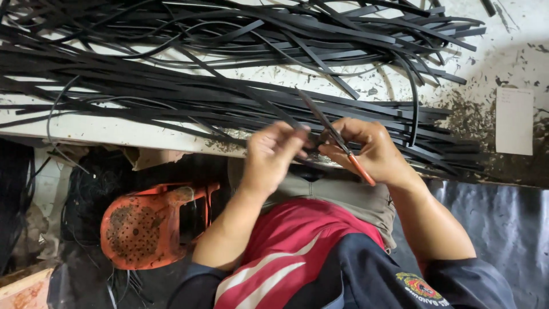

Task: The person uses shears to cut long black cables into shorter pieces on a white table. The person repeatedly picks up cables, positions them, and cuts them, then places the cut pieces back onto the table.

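Observation:
My left hand (271,154) pinches the near end of a thin black rubber strip (311,143) at the edge of a white worktable (103,127). My right hand (372,150) holds a slim cutting tool with an orange handle (361,170), its dark blade (320,117) angled up and to the left across the strip. The two hands nearly touch. A large heap of long black rubber strips (229,74) lies spread across the table just beyond them.
An orange plastic stool (150,224) lies on its side on the floor at lower left, among dark scraps. A white card (513,120) rests on the table at right. Black sheet material (503,223) hangs at lower right. Rubber crumbs litter the table's right end.

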